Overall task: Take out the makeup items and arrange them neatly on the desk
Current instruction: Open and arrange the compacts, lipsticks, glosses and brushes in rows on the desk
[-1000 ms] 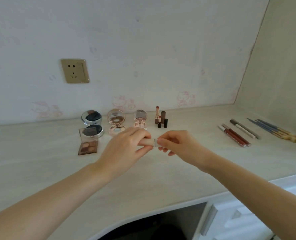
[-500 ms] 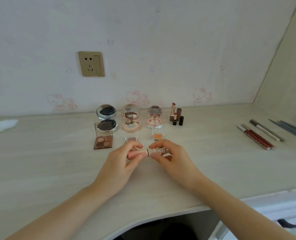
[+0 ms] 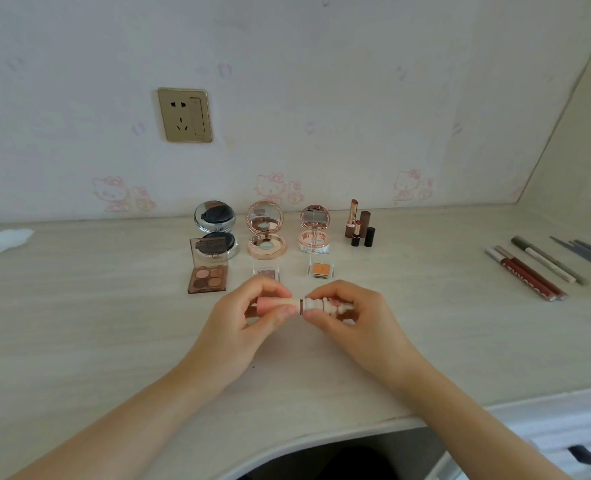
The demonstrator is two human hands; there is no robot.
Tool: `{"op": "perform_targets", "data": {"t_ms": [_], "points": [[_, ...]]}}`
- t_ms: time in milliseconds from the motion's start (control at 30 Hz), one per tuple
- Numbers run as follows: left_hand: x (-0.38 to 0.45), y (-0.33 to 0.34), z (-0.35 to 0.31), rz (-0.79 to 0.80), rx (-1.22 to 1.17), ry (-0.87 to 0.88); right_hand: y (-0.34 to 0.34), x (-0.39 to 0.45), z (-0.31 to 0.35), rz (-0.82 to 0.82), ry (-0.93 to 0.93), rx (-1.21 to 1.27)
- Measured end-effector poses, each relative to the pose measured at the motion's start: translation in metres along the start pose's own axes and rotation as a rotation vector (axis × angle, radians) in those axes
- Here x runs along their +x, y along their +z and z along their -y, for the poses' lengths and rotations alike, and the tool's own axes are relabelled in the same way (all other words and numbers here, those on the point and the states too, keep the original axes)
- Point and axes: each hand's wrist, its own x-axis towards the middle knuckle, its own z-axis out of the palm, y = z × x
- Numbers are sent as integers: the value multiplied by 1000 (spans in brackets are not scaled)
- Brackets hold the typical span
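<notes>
**Both hands pinch a small tube above the desk**

The left hand [image 3: 238, 327] grips the pink end of a small tube [image 3: 301, 304]; the right hand [image 3: 359, 320] pinches its ridged white end, fingers hiding the tip. It lies level, long axis left to right, over the desk [image 3: 79, 323] toward its front edge. Lettering on the red pens [image 3: 526, 277] at the right edge is unreadable.
</notes>
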Motion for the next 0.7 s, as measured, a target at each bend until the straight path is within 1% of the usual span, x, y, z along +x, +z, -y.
{"op": "perform_targets", "data": {"t_ms": [133,267,400,533,700], "points": [[1,0,0,12,-25,-30,-2,-3,5,24,-31,-3],[0,0,-1,-1,-69,-55,-3,-3,5,-25,31,53],[-1,0,-1,-9,-39,-50,-2,-2,5,-16,52,-17],[0,0,0,-17,-53,-59,-1,-2,3,-21,13,5],[0,0,0,-11,-29,-42,-2,-4,4,-14,35,1]]}}
